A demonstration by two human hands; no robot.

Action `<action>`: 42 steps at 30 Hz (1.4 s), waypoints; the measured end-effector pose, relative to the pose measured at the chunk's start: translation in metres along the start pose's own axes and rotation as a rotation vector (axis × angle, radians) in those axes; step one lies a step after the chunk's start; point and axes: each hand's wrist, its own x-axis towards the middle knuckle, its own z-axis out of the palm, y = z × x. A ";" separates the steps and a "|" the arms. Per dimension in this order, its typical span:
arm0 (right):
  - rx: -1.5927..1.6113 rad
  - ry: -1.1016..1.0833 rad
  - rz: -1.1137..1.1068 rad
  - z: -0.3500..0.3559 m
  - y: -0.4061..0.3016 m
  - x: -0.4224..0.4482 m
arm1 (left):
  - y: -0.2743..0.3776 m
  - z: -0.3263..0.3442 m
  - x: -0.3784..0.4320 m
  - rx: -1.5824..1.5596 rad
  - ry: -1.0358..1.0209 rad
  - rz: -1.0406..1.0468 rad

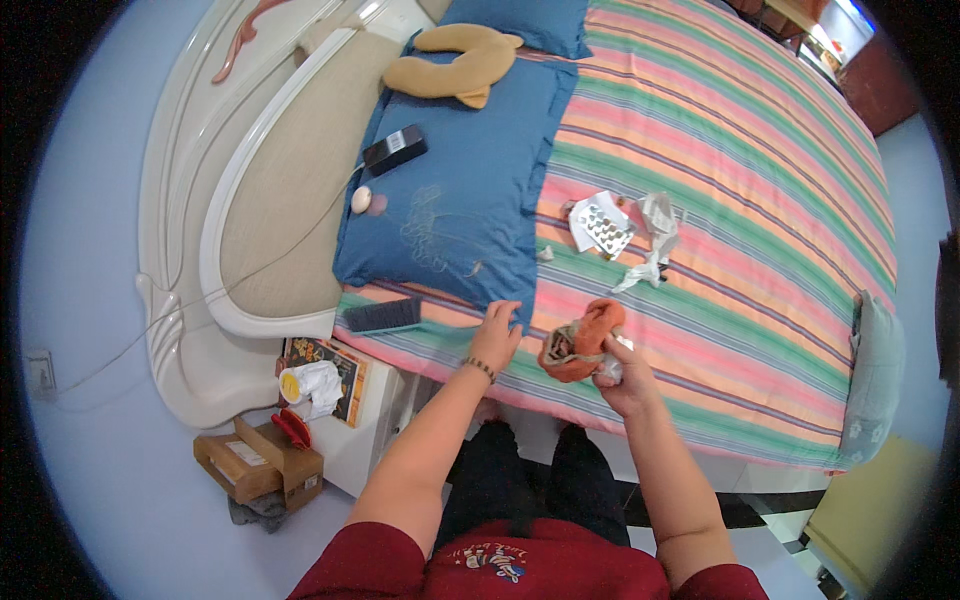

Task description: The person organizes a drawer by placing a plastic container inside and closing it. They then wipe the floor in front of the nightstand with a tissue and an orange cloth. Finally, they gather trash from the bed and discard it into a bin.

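Note:
My right hand [630,379] grips a bunched orange cloth item [600,322] with a beige inner side, perhaps a rolled sock or hat. A crumpled white piece [613,363] shows between it and my fingers. My left hand [497,337], a beaded bracelet at its wrist, is over the bed edge by the corner of a blue pillow [480,172]. Its fingers are apart and nothing shows in them. Left of it lies a bed brush [382,315] with dark bristles, its thin handle reaching towards the hand. Beyond the orange item are a silver blister pack [606,231] and crumpled white paper [645,274].
On the pillow rest a tan neck pillow [472,64], a black box [395,150] and a small round white object [361,199]; a cord runs to the wall. A white nightstand [360,442] bears a magazine and packet. Cardboard boxes [255,457] stand beside it.

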 end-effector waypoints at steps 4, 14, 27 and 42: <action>0.044 0.044 -0.070 -0.048 -0.054 -0.010 | 0.034 0.035 0.055 0.206 -0.083 -0.066; 0.191 0.100 -0.129 -0.129 -0.102 0.007 | 0.025 0.090 0.167 0.542 0.030 -0.036; 0.205 0.136 -0.291 -0.134 -0.150 0.062 | 0.109 0.076 0.263 0.336 0.371 0.505; 0.290 0.174 -0.291 -0.136 -0.156 0.075 | 0.126 0.149 0.233 0.960 -0.354 0.420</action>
